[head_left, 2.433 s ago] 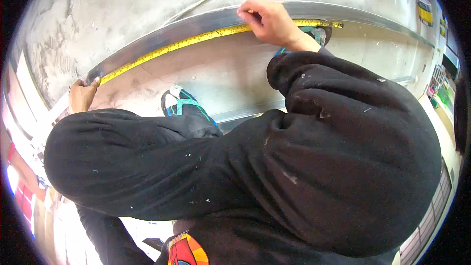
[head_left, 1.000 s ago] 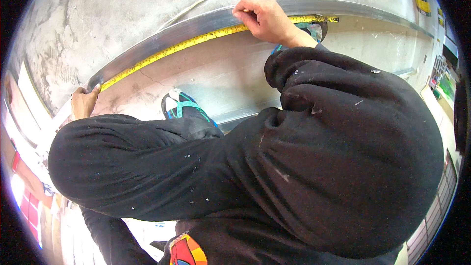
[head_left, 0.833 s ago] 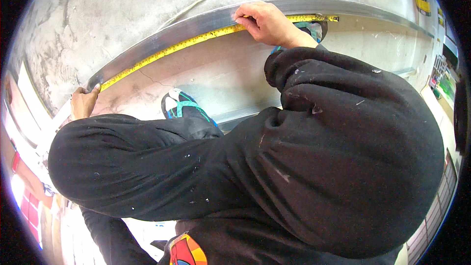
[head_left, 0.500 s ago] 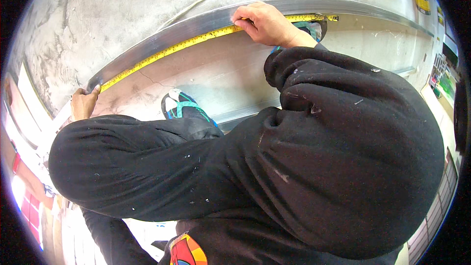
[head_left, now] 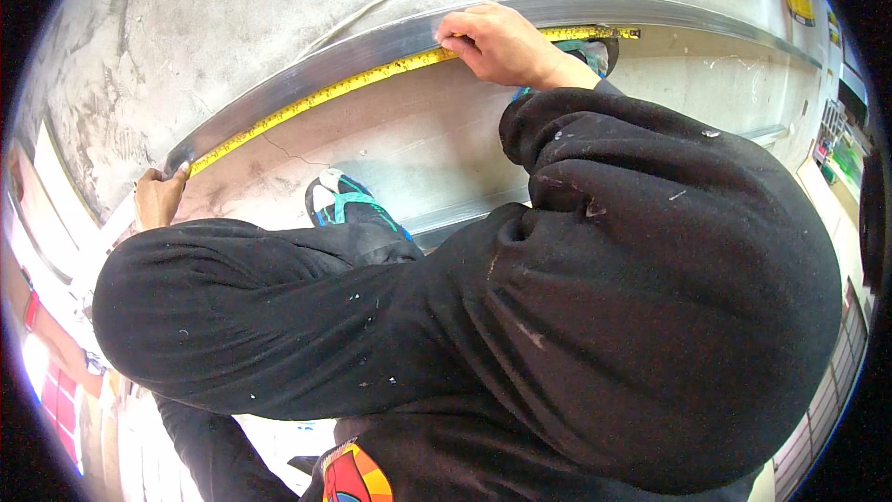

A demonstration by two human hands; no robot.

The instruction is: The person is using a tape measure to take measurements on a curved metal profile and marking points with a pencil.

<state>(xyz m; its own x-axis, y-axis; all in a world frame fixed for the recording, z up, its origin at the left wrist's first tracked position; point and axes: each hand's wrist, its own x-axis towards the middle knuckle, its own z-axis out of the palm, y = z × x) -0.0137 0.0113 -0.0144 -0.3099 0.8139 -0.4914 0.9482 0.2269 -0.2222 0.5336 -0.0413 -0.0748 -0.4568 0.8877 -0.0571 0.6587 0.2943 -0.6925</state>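
Black trouser legs (head_left: pixel 251 316) fill the near side, hiding much of the floor (head_left: pixel 186 56). Beyond them show a thin metal strip (head_left: pixel 465 218) and a teal-strapped shoe (head_left: pixel 348 197). The left hand (head_left: pixel 160 195) pinches the yellow tape measure (head_left: pixel 325 94) at the metal bar's left end; the tape runs rightward along its near edge. The right hand (head_left: pixel 502 46) crosses the bar (head_left: pixel 372 46), fingers curled closed, covering some tape; whether they grip anything, I cannot tell. Past the bar's far edge lies a pale cord (head_left: pixel 388 1); farther right is a yellow-banded can (head_left: pixel 797 0).
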